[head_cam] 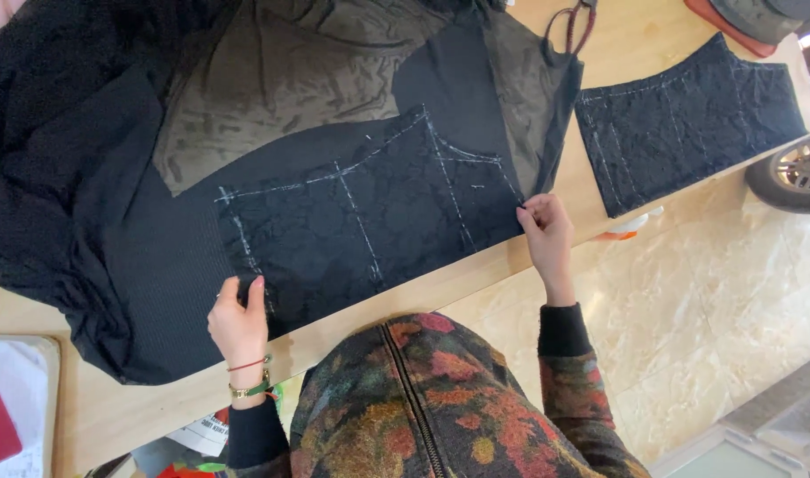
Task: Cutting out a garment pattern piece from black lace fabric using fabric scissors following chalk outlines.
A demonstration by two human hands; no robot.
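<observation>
A black lace panel [370, 221], crossed by white chalk lines, lies flat on the wooden tabletop [131, 412], its lower edge running close to the tabletop's near edge. The left hand [239, 320] pinches the panel's lower left corner, thumb and fingers closed on the cloth. The right hand [547, 235] pinches the lower right corner just where the panel meets the tabletop's edge — fingertips shut on the fabric there.

The panel rests on a larger spread of black cloth [86, 221] that bunches at the left and reaches almost to the near edge. Above the panel lies an olive-brown lining piece [281, 80], wrinkled, its curved edge overlapping the black.

To the right, apart from the panel across a strip of bare wood, lies a second chalk-marked lace piece [688, 115], its lower corner reaching the tabletop's edge. Scissors with reddish handles [578, 22] lie at the far side, between the two pieces.

Bare wood shows along the near edge below the left hand — and in the gap between the two lace pieces. Beyond the edge, pale marble floor [715, 310] lies open on the right.
</observation>
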